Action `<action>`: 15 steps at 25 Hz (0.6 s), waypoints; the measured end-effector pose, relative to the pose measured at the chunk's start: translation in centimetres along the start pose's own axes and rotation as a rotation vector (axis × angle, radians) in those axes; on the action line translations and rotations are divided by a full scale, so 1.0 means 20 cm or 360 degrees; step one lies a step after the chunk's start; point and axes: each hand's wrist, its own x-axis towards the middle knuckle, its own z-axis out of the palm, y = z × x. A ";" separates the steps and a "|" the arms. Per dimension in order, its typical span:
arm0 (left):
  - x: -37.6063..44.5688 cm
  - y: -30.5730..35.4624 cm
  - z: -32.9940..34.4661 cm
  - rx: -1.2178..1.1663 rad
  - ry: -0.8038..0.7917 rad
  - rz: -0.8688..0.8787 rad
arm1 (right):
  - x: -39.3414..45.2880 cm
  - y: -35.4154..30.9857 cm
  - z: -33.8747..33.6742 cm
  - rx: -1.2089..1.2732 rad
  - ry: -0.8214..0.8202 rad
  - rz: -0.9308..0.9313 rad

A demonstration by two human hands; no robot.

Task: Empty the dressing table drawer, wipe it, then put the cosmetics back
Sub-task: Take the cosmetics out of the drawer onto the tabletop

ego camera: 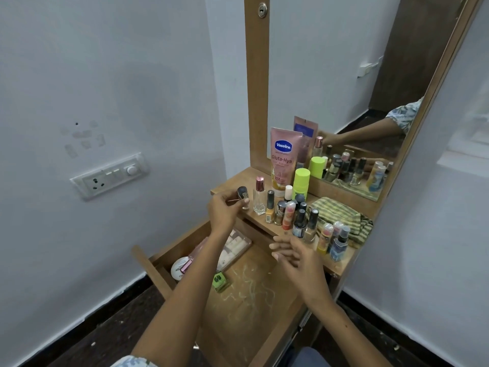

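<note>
Crowded surface [232, 181]: left hand [225, 210] pinches a small bottle [242, 197]; right hand [293, 254], fingers loose, could bump the nail polish bottles [299, 221] over.

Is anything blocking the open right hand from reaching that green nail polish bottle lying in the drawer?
Nothing visible: the right hand hovers over the open wooden drawer, the green nail polish bottle below-left, bare drawer floor between.
</note>
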 end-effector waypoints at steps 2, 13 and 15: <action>0.02 -0.02 0.04 -0.0017 -0.0033 0.0028 | 0.00 0.00 -0.01 -0.0002 -0.0006 0.0016; -0.03 -0.06 0.00 0.0102 -0.0222 0.0110 | 0.01 0.02 0.01 -0.0029 -0.0032 -0.0018; -0.07 -0.09 -0.12 0.0227 -0.0220 0.0229 | 0.01 0.04 0.05 -0.0032 -0.0076 0.0000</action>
